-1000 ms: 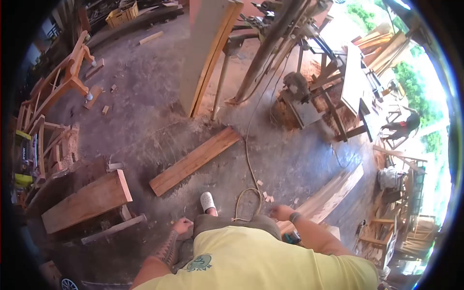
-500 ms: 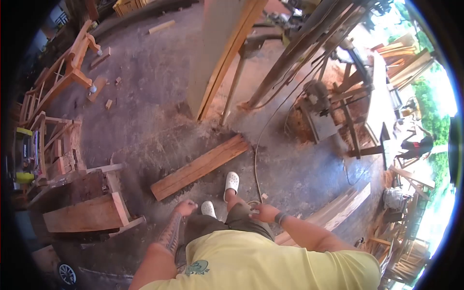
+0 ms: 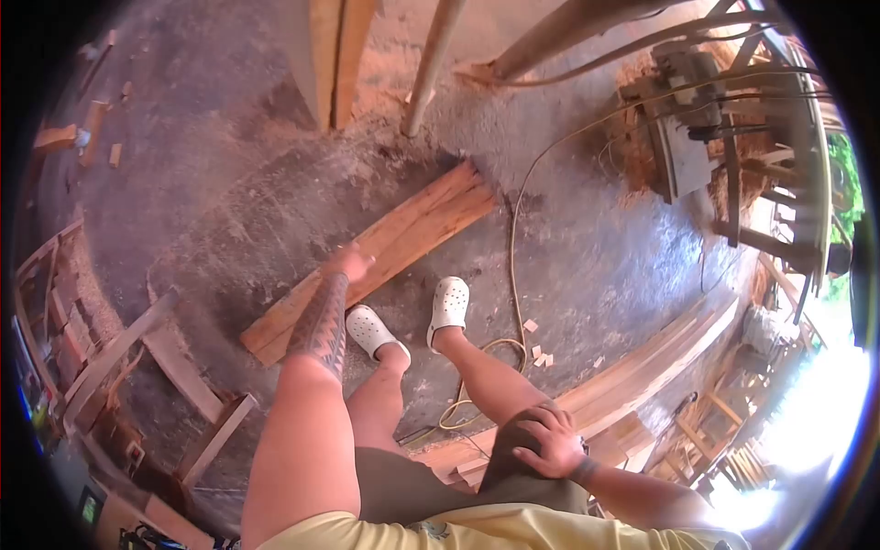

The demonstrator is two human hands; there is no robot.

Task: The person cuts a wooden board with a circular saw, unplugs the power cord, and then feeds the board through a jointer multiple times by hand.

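A long, thick wooden plank (image 3: 403, 229) with a dark line along its length lies diagonally on the floor in front of my feet. Over its near edge reaches my left hand (image 3: 348, 263), fingers loosely stretched and holding nothing; hand and forearm cover part of the wood. My right hand (image 3: 550, 442) rests on my knee, its fingers spread over the dark shorts (image 3: 403, 481). Both white clogs (image 3: 449, 302) stand on the floor just short of the plank.
A yellowish cord (image 3: 515, 229) loops across the floor on the right, near small wood offcuts (image 3: 541, 357). Long boards (image 3: 642, 371) lie at lower right. Upright boards (image 3: 330, 64) and a post (image 3: 429, 69) stand ahead, a machine (image 3: 683, 119) at upper right, a wooden frame (image 3: 179, 362) at left.
My view has tipped downward and closer to the plank. My left hand has reached forward over the wood, while my right hand has come down onto the knee and spread its fingers.
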